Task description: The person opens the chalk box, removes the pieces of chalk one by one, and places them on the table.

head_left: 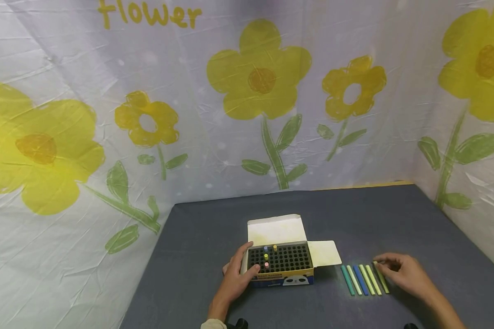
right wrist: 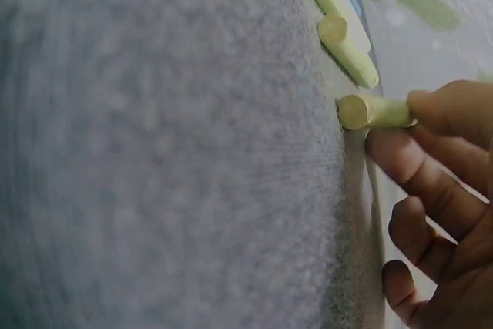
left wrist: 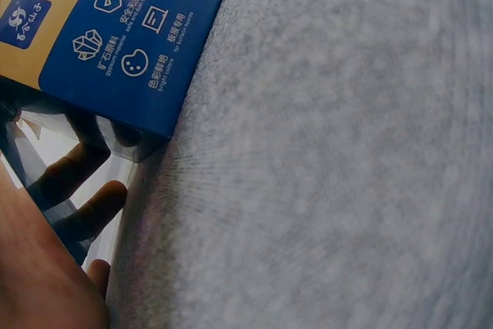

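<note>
An open chalk box with a black grid of holes stands mid-table, and several chalk sticks poke up from its left part. My left hand grips the box at its left side, thumb over the front corner. The left wrist view shows the blue-and-yellow box wall close up beside the fingers. To the right, several chalk sticks lie in a row, green, pale and blue. My right hand pinches the far end of the rightmost yellow-green chalk stick between thumb and forefinger; its near end lies on the table.
The box's white lid stands folded back behind it, and a white side flap sticks out toward the chalk row. A dark grey cloth covers the table. A flower-printed curtain borders the table's back and sides.
</note>
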Demonstrator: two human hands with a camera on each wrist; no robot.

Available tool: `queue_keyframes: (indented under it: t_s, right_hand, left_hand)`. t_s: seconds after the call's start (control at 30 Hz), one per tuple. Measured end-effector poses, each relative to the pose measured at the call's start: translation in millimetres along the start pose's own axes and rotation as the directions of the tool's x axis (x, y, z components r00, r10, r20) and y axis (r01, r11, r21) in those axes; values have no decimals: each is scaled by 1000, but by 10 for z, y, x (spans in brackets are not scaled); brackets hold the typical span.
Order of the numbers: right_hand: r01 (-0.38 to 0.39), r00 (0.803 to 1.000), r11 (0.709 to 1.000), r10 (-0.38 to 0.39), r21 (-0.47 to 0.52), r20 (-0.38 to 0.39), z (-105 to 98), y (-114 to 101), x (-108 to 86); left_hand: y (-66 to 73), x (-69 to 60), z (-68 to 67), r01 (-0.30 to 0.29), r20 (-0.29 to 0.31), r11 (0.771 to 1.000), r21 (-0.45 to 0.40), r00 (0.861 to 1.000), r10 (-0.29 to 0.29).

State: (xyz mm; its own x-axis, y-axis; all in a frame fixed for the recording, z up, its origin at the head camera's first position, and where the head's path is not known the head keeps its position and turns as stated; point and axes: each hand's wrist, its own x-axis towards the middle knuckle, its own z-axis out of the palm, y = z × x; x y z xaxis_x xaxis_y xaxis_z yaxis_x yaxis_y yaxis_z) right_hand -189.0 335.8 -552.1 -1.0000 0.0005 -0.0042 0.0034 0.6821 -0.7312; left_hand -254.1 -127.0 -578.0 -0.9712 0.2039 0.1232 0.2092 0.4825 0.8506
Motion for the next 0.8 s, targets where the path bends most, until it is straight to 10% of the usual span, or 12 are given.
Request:
queue_keyframes:
  t_s: [0.5,0.8]
  right_hand:
    - [82,996,963,-84,-255,3,30,-41,30]
    - [74,994,976,-89,-204,-66,21,-93,34]
  left_hand:
    - [-1,6,0,9,-2,1000,13,1000,-9]
    - [3,-2,-1,17,6,1000,10,1000,-17]
